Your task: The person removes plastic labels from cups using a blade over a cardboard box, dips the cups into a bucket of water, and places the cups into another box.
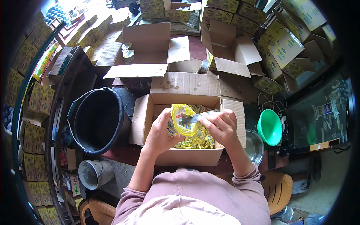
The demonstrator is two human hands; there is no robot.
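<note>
My left hand (160, 129) is wrapped around a clear plastic jar (183, 129) with a yellow rim and printing, its round mouth tilted toward me. Between the fingers of my right hand (221, 125) is a flat grey metal blade (195, 117), whose tip reaches over the jar's mouth; its exact kind I cannot make out. Both hands are above an open cardboard box (187, 157). Many small yellow wrapped packets (200, 140) lie inside it, partly hidden by the jar and hands.
A black bucket (79, 123) and grey bucket (88, 175) stand left. At right are a green bowl (269, 127) and clear bowl (257, 150). Open boxes (146, 37) (230, 47) stand behind, one holding jars (128, 57). Another jar (203, 66) is between them.
</note>
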